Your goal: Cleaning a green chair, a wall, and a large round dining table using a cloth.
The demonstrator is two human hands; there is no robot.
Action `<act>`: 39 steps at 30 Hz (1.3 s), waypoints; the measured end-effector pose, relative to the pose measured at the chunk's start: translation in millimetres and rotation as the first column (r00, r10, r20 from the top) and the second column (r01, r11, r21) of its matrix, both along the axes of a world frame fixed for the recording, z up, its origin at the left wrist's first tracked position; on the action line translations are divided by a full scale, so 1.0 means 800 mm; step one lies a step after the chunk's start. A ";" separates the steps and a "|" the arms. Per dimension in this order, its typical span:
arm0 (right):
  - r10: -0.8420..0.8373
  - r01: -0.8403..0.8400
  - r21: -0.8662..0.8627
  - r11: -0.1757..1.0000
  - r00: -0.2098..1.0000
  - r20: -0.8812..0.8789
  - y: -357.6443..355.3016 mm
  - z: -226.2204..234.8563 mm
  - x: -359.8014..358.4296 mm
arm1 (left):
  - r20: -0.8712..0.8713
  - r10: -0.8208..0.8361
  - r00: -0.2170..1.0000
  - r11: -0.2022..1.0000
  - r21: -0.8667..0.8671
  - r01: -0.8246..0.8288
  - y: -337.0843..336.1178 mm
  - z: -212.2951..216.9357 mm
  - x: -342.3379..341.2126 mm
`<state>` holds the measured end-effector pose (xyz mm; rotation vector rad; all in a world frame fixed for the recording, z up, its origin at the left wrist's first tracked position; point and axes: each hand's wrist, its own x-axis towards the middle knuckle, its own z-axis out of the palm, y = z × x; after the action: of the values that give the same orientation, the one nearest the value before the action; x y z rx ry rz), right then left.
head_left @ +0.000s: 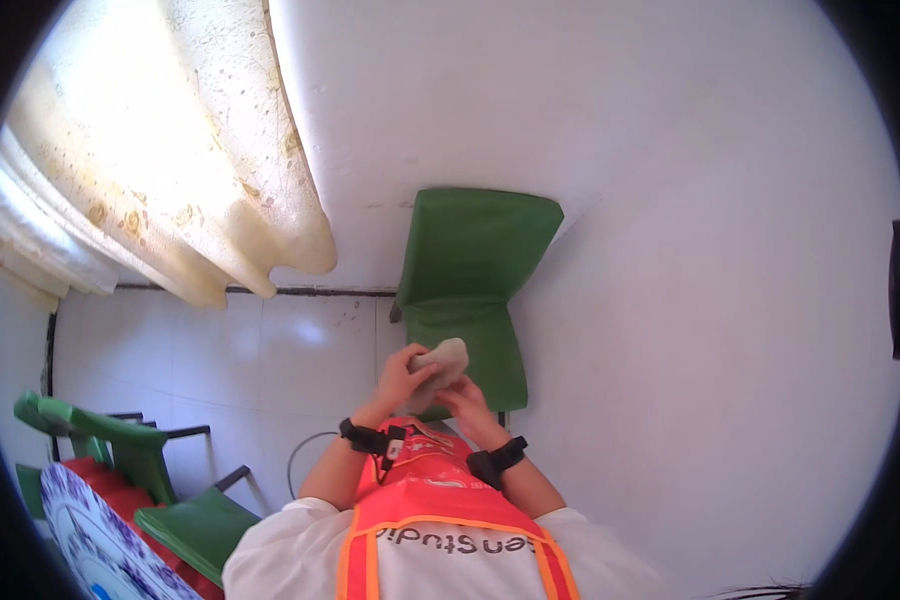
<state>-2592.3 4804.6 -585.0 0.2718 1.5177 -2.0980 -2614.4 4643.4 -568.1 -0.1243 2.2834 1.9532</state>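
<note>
A small, pale grey, soft-looking item, like a folded cloth (448, 357), is held up in front of my body, above the seat of a green chair (480, 245). My left hand (402, 378) is closed around its left side, with the thumb lying across it. My right hand (464, 398) pinches its lower right part between the fingers. Part of the cloth hangs below, between the two hands. Its exact kind is too small to make out. Black straps circle both my wrists, and I wear a red apron (440, 490) with orange edging.
More green chairs (195, 525) stand at the lower left, beside a round table with a blue-and-white patterned top (95, 535) and red cloth. A flowered curtain (200, 160) hangs at the upper left. A pale wall (710, 330) fills the right side.
</note>
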 end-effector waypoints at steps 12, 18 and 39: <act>0.105 -0.034 0.356 0.934 0.978 -0.181 0.047 -0.017 -0.068 | -0.055 0.037 0.998 0.996 -0.079 -0.041 0.033 0.036 -0.064; -0.055 0.342 0.598 0.725 0.894 -0.444 0.074 -0.005 -0.187 | 0.063 -0.128 0.990 0.972 -0.190 0.138 0.021 0.025 -0.164; 0.378 0.415 0.880 0.233 0.795 -0.475 -0.026 -0.068 -0.463 | -0.173 -0.497 0.850 0.618 -0.758 0.207 0.013 -0.057 -0.407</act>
<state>-2962.5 4783.8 -639.2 -0.0155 3.1655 -0.7995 -2939.7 4654.0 -613.8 0.6476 2.8928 0.8326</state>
